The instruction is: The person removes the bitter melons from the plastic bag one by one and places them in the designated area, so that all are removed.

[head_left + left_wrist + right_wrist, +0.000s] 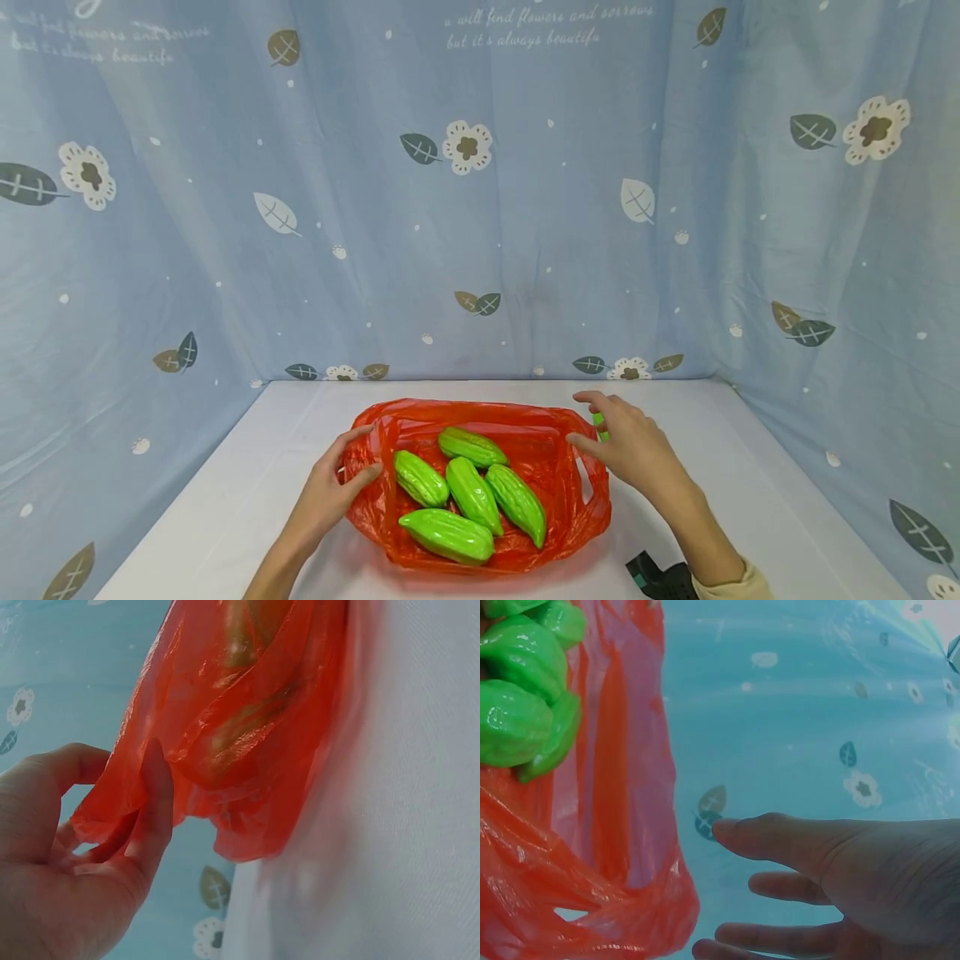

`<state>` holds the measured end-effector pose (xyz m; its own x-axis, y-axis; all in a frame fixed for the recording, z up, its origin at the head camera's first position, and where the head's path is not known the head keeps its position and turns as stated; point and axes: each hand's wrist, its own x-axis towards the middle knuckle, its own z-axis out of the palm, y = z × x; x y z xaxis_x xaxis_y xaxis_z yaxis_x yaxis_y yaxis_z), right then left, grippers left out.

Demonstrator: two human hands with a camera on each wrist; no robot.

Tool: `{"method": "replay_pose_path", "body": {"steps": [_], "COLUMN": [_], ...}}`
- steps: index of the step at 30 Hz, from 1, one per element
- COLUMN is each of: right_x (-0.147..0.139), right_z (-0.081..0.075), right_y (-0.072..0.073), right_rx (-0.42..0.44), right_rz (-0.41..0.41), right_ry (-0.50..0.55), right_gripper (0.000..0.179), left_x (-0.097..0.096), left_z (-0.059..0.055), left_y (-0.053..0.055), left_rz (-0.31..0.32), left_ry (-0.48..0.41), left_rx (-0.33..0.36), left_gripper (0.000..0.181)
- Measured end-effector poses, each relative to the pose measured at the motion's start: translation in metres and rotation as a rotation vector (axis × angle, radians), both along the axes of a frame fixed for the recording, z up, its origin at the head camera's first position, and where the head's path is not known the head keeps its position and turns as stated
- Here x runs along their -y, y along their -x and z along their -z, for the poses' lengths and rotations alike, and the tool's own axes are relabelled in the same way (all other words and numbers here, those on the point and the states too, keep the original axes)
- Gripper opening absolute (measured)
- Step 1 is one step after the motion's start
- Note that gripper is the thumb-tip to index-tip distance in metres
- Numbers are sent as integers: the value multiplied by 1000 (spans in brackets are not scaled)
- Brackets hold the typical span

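A red plastic bag (588, 533) lies spread with its mouth open, and several glossy green bitter melons (472, 496) rest inside it. My left hand (330, 487) grips the bag's left edge, thumb on the near side and fingers round behind; the left wrist view shows the thin red film (247, 750) between thumb and fingers. At the bag's right end, my right hand (637, 442) hovers with fingers spread, holding nothing. Behind its fingers a small part of another green thing (601, 427) shows, mostly hidden. In the right wrist view the thumb points toward the bag's handle loop (652, 922), apart from it.
The bag sits on a white table (712, 467). A blue curtain (525, 217) printed with leaves and flowers hangs behind and on both sides. A black device (660, 577) is at my right wrist, low in the head view.
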<state>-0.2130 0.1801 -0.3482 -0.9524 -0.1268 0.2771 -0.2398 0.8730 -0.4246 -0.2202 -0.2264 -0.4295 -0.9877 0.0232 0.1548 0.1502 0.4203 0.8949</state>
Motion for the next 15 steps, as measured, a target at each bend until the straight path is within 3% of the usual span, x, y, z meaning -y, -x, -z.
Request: {"method": "replay_pose_path", "body": {"steps": [15], "right_x": [16], "right_z": [1], "right_y": [-4], "right_rx": [-2], "right_rz": [-15], "right_ry": [6], "right_gripper": [58], "left_x": [7], "left_z": [-7], "left_y": [-2], "left_rz": [21], "left_ry": [-169], "left_rx": [93], "left_gripper": [55]}}
